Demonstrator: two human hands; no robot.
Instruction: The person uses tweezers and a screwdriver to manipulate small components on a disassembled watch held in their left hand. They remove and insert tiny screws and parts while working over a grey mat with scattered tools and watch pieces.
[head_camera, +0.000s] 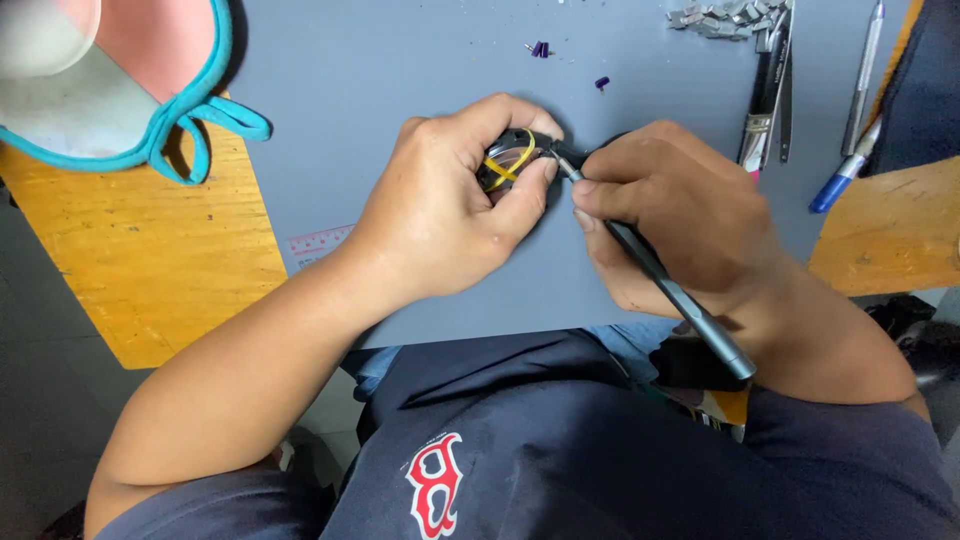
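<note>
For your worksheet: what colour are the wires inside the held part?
Yellow wires, head view.

A small repair or electronics workbench. A grey work mat (400, 80) covers a worn orange wooden table (150, 260). At one o'clock lie tweezers (768, 80), a heap of small metal bits (720, 18) and pens (850, 150); tiny purple parts (540, 48) sit at twelve.

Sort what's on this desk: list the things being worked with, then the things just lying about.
In use:
left hand, gripping small black part with yellow wires
right hand, holding grey screwdriver

Lying about:
tweezers
pens
metal bits
purple bits
teal-edged cloth
</note>
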